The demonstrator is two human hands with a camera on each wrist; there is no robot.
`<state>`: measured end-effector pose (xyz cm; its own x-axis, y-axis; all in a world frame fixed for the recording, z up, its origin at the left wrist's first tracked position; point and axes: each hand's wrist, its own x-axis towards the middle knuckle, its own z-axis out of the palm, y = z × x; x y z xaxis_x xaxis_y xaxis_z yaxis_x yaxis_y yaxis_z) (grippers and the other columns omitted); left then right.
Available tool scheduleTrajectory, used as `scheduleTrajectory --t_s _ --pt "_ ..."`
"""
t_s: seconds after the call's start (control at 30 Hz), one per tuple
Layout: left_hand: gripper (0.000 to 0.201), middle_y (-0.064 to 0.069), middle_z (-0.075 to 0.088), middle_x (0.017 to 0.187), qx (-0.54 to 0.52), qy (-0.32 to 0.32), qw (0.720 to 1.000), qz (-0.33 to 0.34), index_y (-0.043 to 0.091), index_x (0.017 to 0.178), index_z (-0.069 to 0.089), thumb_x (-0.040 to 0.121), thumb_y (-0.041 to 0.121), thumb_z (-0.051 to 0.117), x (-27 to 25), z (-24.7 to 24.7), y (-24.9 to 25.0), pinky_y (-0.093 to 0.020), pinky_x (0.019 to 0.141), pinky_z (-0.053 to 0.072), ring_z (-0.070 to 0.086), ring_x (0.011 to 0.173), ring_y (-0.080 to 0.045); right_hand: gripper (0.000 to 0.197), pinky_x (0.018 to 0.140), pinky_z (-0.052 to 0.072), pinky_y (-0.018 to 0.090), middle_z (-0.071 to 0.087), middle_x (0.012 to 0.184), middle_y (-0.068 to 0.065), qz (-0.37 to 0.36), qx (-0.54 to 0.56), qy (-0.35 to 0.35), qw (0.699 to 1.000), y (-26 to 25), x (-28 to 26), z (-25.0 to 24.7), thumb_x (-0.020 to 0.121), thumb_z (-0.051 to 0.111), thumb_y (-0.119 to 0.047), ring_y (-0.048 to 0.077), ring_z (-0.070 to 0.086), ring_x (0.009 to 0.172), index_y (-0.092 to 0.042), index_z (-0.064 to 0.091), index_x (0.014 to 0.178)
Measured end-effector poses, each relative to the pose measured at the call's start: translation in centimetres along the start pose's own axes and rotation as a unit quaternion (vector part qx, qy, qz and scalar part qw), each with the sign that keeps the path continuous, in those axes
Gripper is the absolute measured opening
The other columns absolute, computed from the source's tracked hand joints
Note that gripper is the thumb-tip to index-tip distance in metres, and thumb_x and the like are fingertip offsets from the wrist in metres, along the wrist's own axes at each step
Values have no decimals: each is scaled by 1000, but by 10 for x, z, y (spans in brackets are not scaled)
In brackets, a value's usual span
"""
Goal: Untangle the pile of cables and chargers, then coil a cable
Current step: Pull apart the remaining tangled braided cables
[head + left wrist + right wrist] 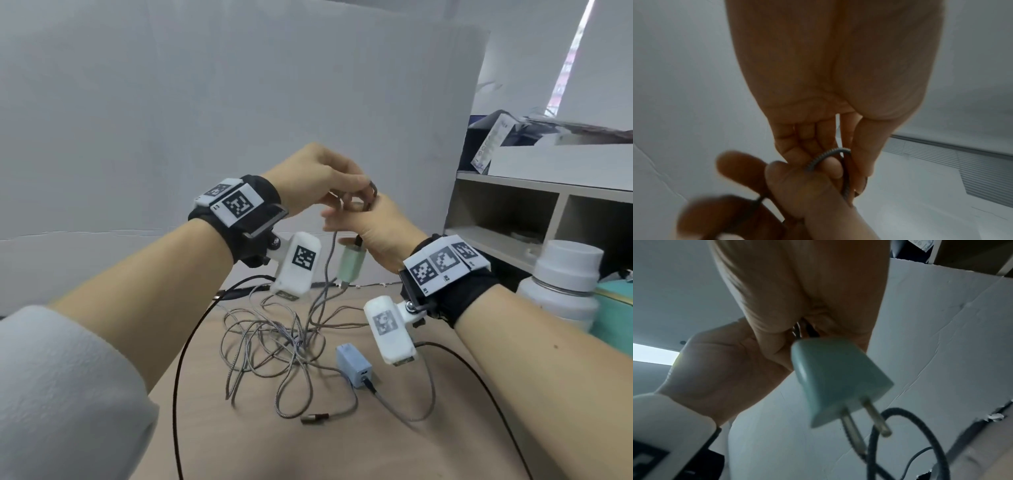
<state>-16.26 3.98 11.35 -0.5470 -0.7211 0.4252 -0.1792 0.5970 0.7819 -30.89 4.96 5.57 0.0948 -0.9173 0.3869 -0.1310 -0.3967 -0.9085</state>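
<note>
Both hands are raised above the table, close together. My left hand (329,178) pinches a grey braided cable (826,156) between thumb and fingers. My right hand (373,222) holds loops of the same cable, and a pale green charger (351,265) hangs below its palm with its prongs pointing down. In the right wrist view the green charger (834,379) dangles right under the fingers. From the hands the cable drops to a tangled pile of grey cables (274,342) on the wooden table (342,452). A blue charger (354,365) lies beside the pile with a cable plugged in.
A white bottle (565,281) and a teal box (613,329) stand at the right by a shelf unit (534,205). A white board (205,120) backs the table. Black camera leads (181,359) run from both wrists across the table. A loose connector (313,418) lies near the front.
</note>
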Motion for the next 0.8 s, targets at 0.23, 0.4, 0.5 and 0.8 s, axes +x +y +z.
scheduleTrajectory --t_s 0.23,0.4,0.5,0.8 --pt "33 -22 71 105 -116 21 993 8 1 126 61 94 0 66 -1 2 -12 -33 93 57 70 94 -28 11 49 44 27 61 61 10 -7 -20 65 998 4 3 -6 99 61 -11 21 51 48 -9 61 89" --pt "20 -19 62 107 -83 202 975 -47 4 114 56 95 0 61 -2 16 -34 -42 78 63 72 82 -24 22 46 41 22 53 59 8 27 34 151 988 8 16 -15 104 51 -11 15 45 48 -6 61 85" --pt "26 -11 67 113 60 42 988 -135 8 122 60 96 11 61 -10 28 -63 -42 86 61 69 96 -24 22 47 41 22 54 57 7 21 65 151 986 7 17 -20 105 49 -12 16 45 48 -8 59 85" --pt "15 -1 70 74 49 -160 966 -198 6 99 74 100 13 62 -35 41 -117 -30 80 60 72 78 -17 22 51 28 27 44 56 3 -11 105 132 986 -7 15 -37 107 45 -16 12 32 46 -12 54 86"
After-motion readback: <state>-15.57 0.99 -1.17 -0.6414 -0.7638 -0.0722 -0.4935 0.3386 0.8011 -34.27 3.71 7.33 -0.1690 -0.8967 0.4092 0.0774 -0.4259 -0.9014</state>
